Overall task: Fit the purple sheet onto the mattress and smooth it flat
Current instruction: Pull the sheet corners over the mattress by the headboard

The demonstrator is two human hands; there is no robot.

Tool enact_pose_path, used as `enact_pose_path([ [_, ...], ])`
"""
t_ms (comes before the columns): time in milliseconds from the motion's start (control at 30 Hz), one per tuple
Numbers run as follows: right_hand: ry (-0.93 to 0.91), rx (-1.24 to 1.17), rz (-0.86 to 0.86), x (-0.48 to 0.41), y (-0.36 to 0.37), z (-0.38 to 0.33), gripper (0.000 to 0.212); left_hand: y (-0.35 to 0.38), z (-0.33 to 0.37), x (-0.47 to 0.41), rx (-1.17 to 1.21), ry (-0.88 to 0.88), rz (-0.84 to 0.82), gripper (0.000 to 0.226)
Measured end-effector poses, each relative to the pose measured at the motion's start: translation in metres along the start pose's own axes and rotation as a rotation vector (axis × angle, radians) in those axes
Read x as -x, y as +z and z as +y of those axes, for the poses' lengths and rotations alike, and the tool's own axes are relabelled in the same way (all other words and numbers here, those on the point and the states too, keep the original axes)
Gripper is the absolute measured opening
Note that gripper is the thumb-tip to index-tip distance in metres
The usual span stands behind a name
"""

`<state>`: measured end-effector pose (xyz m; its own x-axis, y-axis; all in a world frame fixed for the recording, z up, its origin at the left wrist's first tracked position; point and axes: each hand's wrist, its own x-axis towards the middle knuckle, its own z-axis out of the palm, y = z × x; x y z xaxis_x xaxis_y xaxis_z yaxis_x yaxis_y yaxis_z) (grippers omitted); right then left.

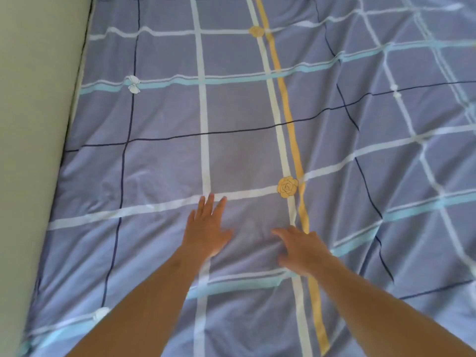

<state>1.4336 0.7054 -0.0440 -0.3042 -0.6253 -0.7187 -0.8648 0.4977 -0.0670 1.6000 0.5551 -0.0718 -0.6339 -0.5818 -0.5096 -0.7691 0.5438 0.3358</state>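
The purple sheet [237, 112], checked with white, blue, dark and yellow stripes, covers the whole mattress in the head view. My left hand [206, 228] lies flat on it near the middle, fingers straight and pointing away from me. My right hand [301, 248] rests palm down on the sheet just to the right, beside the yellow stripe, fingers spread. Small creases gather between and around both hands. Longer folds run across the right part of the sheet. The mattress itself is hidden under the fabric.
A pale wall [33, 124] runs along the left edge of the bed, tight against the sheet. A yellow printed rose [287, 186] sits just beyond my right hand. The sheet extends past the frame at the top and right.
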Motion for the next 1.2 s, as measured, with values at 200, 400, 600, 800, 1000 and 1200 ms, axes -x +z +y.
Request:
enact_pose_path([
  [200, 0.083, -0.076, 0.242, -0.006, -0.032, 0.123, 0.063, 0.033, 0.142, -0.02, 0.104, 0.103, -0.005, 0.068],
  [400, 0.213, 0.065, 0.214, 0.012, -0.019, 0.257, 0.073, 0.089, 0.265, -0.021, 0.265, 0.059, -0.056, 0.024],
  [600, 0.254, -0.023, 0.134, 0.019, 0.013, 0.334, 0.062, 0.136, 0.328, -0.023, 0.128, 0.041, -0.144, 0.052],
  [800, 0.092, -0.011, 0.225, 0.022, 0.047, 0.359, 0.047, 0.154, 0.342, -0.024, -0.037, 0.023, -0.03, 0.02],
  [1000, 0.015, 0.01, 0.274, 0.031, 0.059, 0.378, 0.04, 0.16, 0.351, -0.02, 0.056, -0.017, -0.199, 0.019],
  [1200, 0.099, 0.12, 0.153, 0.056, 0.067, 0.402, 0.032, 0.173, 0.376, -0.006, 0.243, 0.01, -0.38, 0.018],
])
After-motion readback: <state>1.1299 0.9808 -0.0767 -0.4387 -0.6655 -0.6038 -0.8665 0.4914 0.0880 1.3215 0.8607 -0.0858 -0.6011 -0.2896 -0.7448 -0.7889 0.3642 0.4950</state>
